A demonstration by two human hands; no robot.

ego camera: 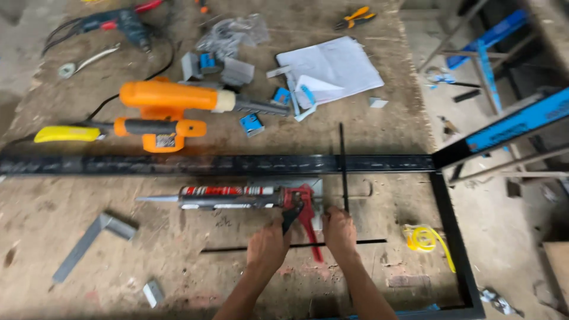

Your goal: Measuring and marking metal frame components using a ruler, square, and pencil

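A caulking gun [237, 197] with a red-and-white cartridge lies on the dusty workbench, nozzle pointing left, red handle [308, 228] toward me. My left hand [268, 244] grips its black trigger from below. My right hand [339, 232] has its fingers curled at the gun's rear end, where the plunger rod [363, 188] comes out. A thin black strip [342, 160] runs upright just beside my right hand. Another thin black strip [249, 248] lies flat under both wrists.
A long black metal profile [178, 164] crosses the bench and meets a side rail [451, 237] at the right. Behind it lie an orange power tool [166, 104], a yellow-handled tool [66, 134], a drill [115, 22], papers [332, 66] and small brackets. A yellow tape [422, 237] and a grey angle piece [89, 237] are nearby.
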